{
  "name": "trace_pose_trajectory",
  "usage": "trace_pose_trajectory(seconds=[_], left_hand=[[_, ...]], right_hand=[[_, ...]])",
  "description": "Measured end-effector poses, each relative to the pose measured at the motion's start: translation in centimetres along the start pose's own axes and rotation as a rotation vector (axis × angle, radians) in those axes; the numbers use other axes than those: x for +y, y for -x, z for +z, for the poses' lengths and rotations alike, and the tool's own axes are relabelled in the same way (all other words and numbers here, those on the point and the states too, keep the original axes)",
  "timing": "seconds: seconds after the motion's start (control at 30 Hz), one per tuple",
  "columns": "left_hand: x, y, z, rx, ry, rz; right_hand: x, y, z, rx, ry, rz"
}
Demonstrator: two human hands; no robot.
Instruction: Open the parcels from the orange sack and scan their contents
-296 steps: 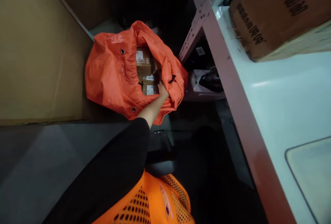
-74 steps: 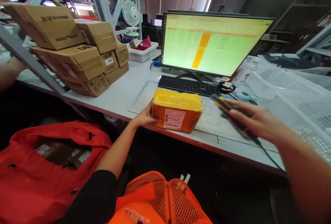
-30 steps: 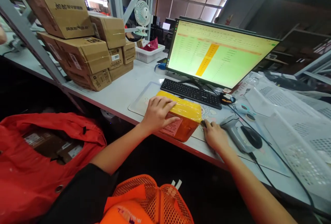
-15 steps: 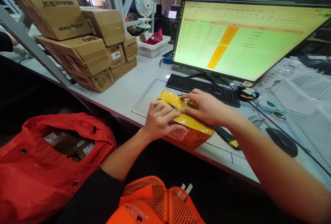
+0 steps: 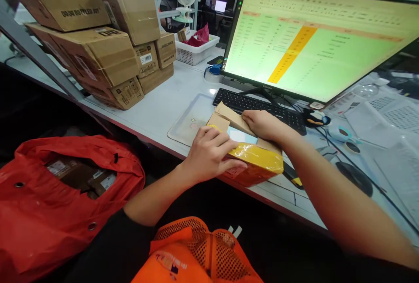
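Observation:
A cardboard box (image 5: 262, 161) wrapped in yellow tape sits at the desk's front edge with its top parted. My left hand (image 5: 209, 150) is closed on the near flap, fingers over the taped top and thumb against the front side. At the far side, my right hand (image 5: 263, 124) pinches the raised brown cardboard flap (image 5: 233, 118). Between the flaps a pale blue and white surface (image 5: 242, 136) shows inside the box; what it belongs to I cannot make out. Beneath the box lies a translucent mat (image 5: 183, 124).
Behind the box are a black keyboard (image 5: 229, 98) and a monitor (image 5: 304, 52). Stacked cartons (image 5: 98, 56) stand at the left, near a white basket (image 5: 193, 55). A dark cutter-like tool (image 5: 291, 174) and a mouse (image 5: 353, 178) lie right. A red bag (image 5: 29, 213) holds boxes below left.
The box's taped top has come apart. My right hand has moved to the far side, lifting a brown flap, and the inside now shows. The view has tilted slightly down.

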State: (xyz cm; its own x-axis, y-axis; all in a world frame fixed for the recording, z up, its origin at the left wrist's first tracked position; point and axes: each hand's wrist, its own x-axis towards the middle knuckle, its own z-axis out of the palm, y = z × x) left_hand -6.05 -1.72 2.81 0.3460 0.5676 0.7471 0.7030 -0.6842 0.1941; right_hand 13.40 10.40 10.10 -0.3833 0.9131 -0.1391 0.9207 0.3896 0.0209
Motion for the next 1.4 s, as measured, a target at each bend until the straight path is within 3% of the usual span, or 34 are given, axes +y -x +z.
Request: trace_pose_trajectory(seconds=[0.1,0.23,0.37,0.43,0.5,0.67,0.77,0.87,0.97,1.03,1.1,1.17,1.23,1.3,1.4], left_hand=[[-1.1,-2.3,-1.9,-0.234,0.1,0.029],[-3.1,-7.3,-2.5,-0.501,0.241,0.047],[-2.0,-10.4,-3.7,-0.749,0.081,-0.025],[-0.3,-9.8,-4.8,-0.696,-0.024,0.003],[1.6,-7.8,-5.4,-0.543,-0.139,0.035],[4.1,0.4,-2.8,-0.191,-0.332,0.123],[3.9,3.2,-2.5,-0.174,-0.247,0.105],[2.9,1.3,-5.2,-0.326,-0.007,-0.001],[1.2,-4.5,-7.7,-0.493,0.156,-0.034],[0.1,-8.5,-7.6,-0.636,0.128,0.018],[-0.8,-11.5,-6.4,-0.85,0.072,0.036],[-1.3,-13.1,-4.9,-1.022,0.04,0.034],[-1.4,-13.5,-4.0,-1.089,0.037,0.015],[-1.3,-13.4,-3.9,-1.113,0.037,0.008],[-0.9,-13.2,-4.5,-1.178,-0.007,0.02]], right_hand=[[0.6,-0.5,0.8,-0.063,-0.133,-0.088],[1.0,-0.5,0.8,-0.048,-0.134,-0.09],[0.8,-0.3,0.6,-0.035,-0.125,-0.053],[0.5,-0.2,0.6,-0.024,-0.096,-0.028],[0.3,-0.2,0.6,-0.003,-0.072,-0.025],[0.2,-0.5,1.0,0.058,-0.062,-0.01],[0.3,-0.7,1.2,0.081,-0.07,-0.009],[0.2,-0.8,1.4,0.116,-0.092,-0.004],[0.0,-0.6,1.3,0.167,-0.117,0.005],[0.0,-0.1,1.0,0.286,-0.17,0.009],[0.4,1.1,0.7,0.576,-0.31,-0.006],[1.1,3.0,0.7,0.932,-0.518,-0.04],[2.2,5.7,1.7,1.153,-0.714,-0.058],[3.1,8.9,3.9,1.215,-0.88,-0.012],[3.8,13.6,9.1,1.169,-1.071,0.161]])
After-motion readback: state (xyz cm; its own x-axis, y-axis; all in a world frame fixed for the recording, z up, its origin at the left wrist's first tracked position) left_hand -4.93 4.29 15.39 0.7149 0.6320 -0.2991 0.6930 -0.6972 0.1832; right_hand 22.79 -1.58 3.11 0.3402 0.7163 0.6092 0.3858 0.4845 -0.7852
